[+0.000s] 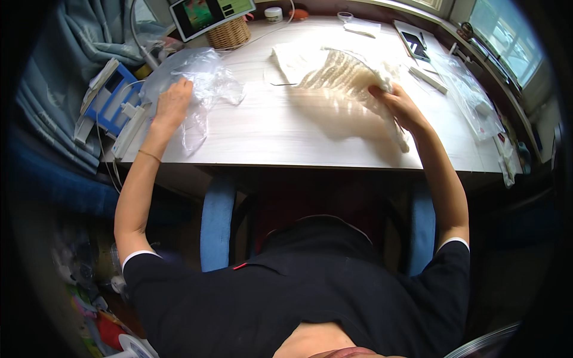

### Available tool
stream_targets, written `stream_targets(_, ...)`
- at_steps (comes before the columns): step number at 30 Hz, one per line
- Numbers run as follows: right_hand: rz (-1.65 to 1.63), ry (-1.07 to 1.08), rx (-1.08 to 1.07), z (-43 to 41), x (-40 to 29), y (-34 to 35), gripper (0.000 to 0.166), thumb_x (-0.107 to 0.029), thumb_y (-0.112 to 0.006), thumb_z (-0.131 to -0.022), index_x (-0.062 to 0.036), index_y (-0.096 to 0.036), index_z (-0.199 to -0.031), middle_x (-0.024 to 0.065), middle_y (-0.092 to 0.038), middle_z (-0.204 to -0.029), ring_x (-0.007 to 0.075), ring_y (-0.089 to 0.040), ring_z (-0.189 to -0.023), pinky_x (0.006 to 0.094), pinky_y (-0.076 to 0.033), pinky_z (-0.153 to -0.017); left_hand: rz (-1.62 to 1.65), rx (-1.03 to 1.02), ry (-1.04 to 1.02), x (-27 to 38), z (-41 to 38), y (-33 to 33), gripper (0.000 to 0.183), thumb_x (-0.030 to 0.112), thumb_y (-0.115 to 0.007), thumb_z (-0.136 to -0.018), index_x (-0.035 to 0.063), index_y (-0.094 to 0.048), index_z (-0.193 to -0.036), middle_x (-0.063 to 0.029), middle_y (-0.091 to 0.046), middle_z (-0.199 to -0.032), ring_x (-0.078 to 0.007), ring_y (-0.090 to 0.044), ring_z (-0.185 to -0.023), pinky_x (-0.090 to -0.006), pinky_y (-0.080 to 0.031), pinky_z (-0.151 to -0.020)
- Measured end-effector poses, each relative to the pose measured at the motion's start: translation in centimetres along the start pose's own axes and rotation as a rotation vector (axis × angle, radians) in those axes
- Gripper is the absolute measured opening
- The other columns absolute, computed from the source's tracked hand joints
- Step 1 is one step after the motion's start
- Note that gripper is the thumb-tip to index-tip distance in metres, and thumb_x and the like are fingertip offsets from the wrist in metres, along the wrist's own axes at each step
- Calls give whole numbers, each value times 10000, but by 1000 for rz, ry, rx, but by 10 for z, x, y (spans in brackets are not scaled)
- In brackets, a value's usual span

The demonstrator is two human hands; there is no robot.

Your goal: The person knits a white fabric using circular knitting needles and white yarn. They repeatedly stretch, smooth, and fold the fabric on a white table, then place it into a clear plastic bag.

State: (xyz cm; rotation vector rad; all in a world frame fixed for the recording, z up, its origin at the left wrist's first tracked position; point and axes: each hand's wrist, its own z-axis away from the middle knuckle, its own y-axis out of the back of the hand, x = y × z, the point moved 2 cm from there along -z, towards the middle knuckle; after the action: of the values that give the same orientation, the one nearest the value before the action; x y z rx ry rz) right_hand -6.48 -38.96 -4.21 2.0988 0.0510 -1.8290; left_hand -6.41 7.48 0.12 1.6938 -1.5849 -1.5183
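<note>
My right hand (400, 107) grips the edge of a cream knitted piece (342, 71), thumb on top. The knit is lifted partly off the table, and light shows through its ribbed, open stitches. A thin dark needle (284, 84) sticks out at its left side, and a dark curved line runs along its upper edge. At the left, my left hand (173, 102) has its fingers curled on a crumpled clear plastic bag (197, 67). Part of the bag hangs down beside the wrist; the fingertips are partly hidden in the plastic.
The pale table (268, 138) carries a tablet (210, 15) by a wicker basket (229, 33), and a white jar (273, 15). A blue rack (118, 98) and power strip (130, 129) stand left. Toward the right lie a phone (415, 44) and a flat plastic bag (470, 96).
</note>
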Motion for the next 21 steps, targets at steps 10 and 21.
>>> stream_targets(10, 768, 279, -111, 10, -14, -27, 644, -279, -734, -714, -58, -440, -1244, 148, -555, -1049, 246, -566, -929, 375, -480, -836, 965, 85, -248, 141, -57, 80, 389, 310, -583, -846, 25, -530, -1104, -170, -545, -1128, -276, -503, -1089, -375, -400, -927)
stream_targets(21, 497, 209, -114, 31, -11, 2, 805, -582, -591, -757, -99, -358, -1357, 180, -362, -1365, 321, -342, -1261, 467, -291, -1031, 1113, -301, -269, 217, -83, 43, 567, 372, -616, -819, -3, -467, -1217, -212, -534, -1148, -303, -526, -1066, -390, -429, -894)
